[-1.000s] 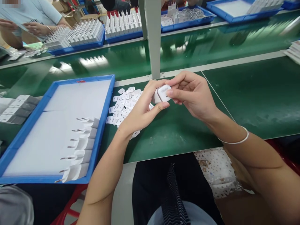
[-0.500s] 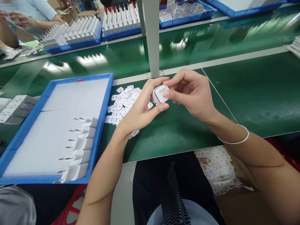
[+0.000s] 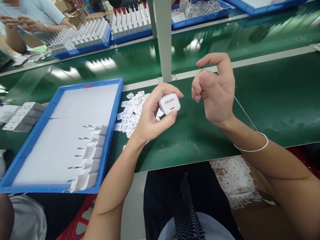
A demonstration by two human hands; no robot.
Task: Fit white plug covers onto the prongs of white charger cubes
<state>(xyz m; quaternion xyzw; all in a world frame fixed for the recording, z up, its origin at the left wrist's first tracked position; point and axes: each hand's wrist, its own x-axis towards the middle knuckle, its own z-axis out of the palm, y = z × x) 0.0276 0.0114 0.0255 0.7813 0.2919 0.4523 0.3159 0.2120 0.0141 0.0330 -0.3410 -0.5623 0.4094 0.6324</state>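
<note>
A white plug adapter (image 3: pixel 170 103) with lettering and a small slot on its face is held between the thumb and fingers of my left hand (image 3: pixel 156 111). Raised to its right and apart from it, my right hand (image 3: pixel 215 86) holds nothing; its index finger is stretched and bent, the other fingers curled. Beside and partly behind my left hand lies a pile of small white printed plates (image 3: pixel 130 111). Left of the pile, a blue-rimmed tray (image 3: pixel 110 123) bears several white adapters (image 3: pixel 88 151) along its right side, metal pins pointing left.
A grey post (image 3: pixel 164 43) rises behind my hands. Blue trays of upright adapters (image 3: pixel 86 33) stand across the green bench (image 3: pixel 192 140); a person (image 3: pixel 37 23) works there at the upper left. More white blocks (image 3: pixel 26 115) sit beyond the near tray.
My right hand has let go of the adapter's face and moved up and right, its index finger lifting away. The adapter's face now shows fully in my left hand.
</note>
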